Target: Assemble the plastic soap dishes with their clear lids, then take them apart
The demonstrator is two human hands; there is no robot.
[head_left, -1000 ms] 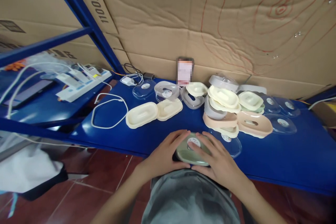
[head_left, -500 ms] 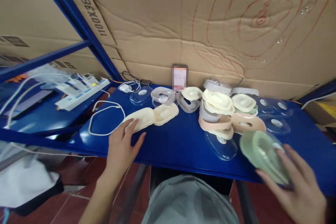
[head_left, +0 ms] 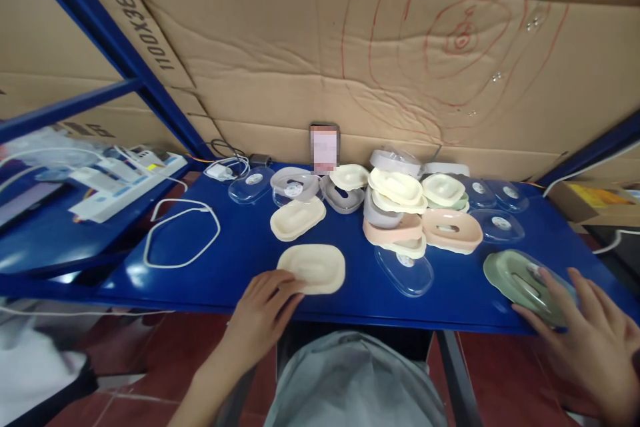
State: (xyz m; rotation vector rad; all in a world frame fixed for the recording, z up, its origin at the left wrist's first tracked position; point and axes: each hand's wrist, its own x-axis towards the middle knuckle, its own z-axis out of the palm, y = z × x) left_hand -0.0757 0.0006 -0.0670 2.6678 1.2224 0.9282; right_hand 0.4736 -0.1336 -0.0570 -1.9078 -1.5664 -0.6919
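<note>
Cream dish (head_left: 311,268) sits at the worktop's (head_left: 240,260) near edge, left hand (head_left: 260,313) with loosely spread fingers touching its rim. Right hand (head_left: 590,333) lies flat, not clamped, on the green dish (head_left: 520,280) at right. Best to slide both flat, clear of the edge. Behind: clear lid (head_left: 404,270), stacked dishes (head_left: 400,210).

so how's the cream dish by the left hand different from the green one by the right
The cream dish is pale and lies flat near the table's front edge; the green dish is darker and tilted. The left hand touches the cream dish's rim; the right hand rests on the green one. Both are oval.
</note>
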